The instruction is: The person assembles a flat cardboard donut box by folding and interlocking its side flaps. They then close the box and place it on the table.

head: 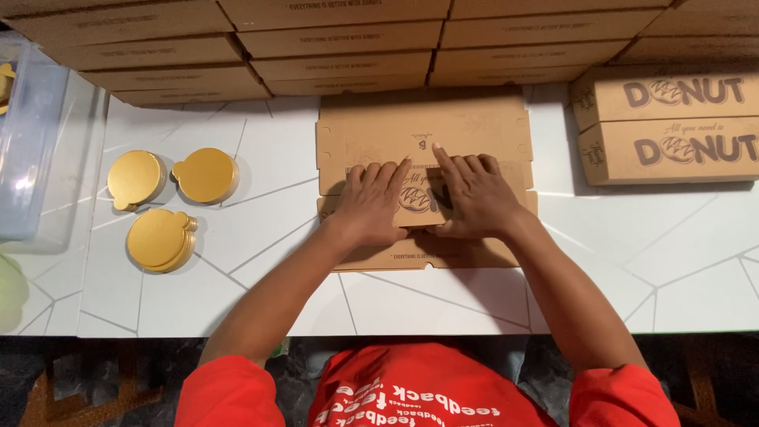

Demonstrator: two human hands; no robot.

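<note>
A flat brown cardboard box blank (424, 130) lies on the white table (269, 237) in front of me. My left hand (371, 207) and my right hand (473, 198) press side by side on its folded front panel, fingers spread and pointing away from me. Both palms rest flat on the cardboard; neither hand grips anything.
Three stacks of round gold cake boards (136, 179) (207, 175) (161, 239) sit at the left. Assembled brown boxes (668, 126) are stacked at the right, and rows of more boxes (340, 39) line the back. A clear plastic bin (28, 134) stands at the far left.
</note>
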